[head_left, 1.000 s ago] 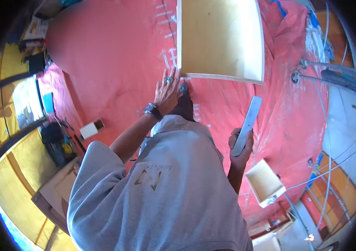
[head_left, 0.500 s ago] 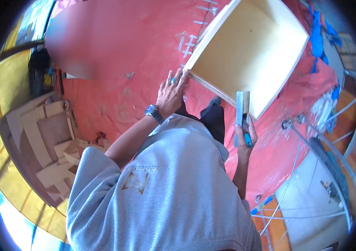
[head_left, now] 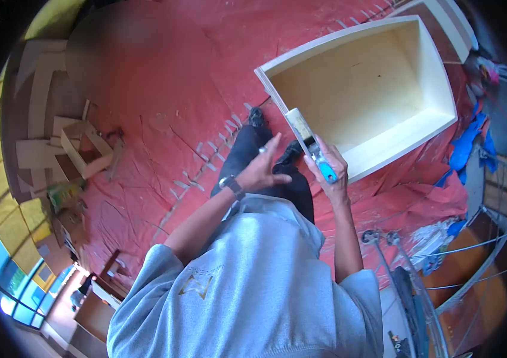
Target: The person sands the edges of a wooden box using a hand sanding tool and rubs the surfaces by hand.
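Note:
My right hand (head_left: 332, 167) is closed around a putty knife (head_left: 325, 168) with a turquoise handle. Pale material covers the knife's blade, which reaches up to the near left edge of an open wooden box (head_left: 364, 77). From this view I cannot tell whether blade and box touch. The box is pale inside and stands tilted toward me on the red floor covering. Away from it, over my dark trousers, my left hand (head_left: 260, 172) holds nothing, thumb and fingers apart. A watch (head_left: 230, 186) is on that wrist.
Red sheeting (head_left: 164, 149) with grey tape strips covers the floor. Wooden pieces and a small open frame (head_left: 86, 149) lie at the left. On the right are a metal rack (head_left: 408, 280) and blue cloth (head_left: 468, 140). A panel (head_left: 444, 27) sits behind the box.
My left hand has let go of the box's corner and drawn back toward my body. The putty knife has tilted left toward the box edge. My view has turned, and the box appears lower.

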`<move>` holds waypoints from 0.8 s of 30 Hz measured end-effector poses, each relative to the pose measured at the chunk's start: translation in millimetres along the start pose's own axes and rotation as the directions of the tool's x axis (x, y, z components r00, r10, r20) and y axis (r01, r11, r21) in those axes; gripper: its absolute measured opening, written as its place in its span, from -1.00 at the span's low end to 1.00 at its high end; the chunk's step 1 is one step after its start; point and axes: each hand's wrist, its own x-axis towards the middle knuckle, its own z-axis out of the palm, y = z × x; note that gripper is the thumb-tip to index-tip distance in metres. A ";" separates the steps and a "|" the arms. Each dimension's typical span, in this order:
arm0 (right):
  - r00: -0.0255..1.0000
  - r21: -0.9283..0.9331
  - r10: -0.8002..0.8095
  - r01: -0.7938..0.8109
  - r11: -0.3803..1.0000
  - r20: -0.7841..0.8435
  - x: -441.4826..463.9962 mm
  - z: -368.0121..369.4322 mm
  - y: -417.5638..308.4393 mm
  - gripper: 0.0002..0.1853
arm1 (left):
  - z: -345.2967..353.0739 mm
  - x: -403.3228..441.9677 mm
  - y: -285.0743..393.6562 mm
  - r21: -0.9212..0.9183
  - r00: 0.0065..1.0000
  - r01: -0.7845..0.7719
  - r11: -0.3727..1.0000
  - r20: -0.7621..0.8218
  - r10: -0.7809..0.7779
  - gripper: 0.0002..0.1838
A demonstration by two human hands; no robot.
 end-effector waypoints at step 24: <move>0.976 0.040 -0.067 0.060 0.997 0.205 87.2 21.5 16.8 -0.40 | 102.5 39.8 28.2 -0.590 0.954 0.003 0.807 -0.241 -0.179 0.55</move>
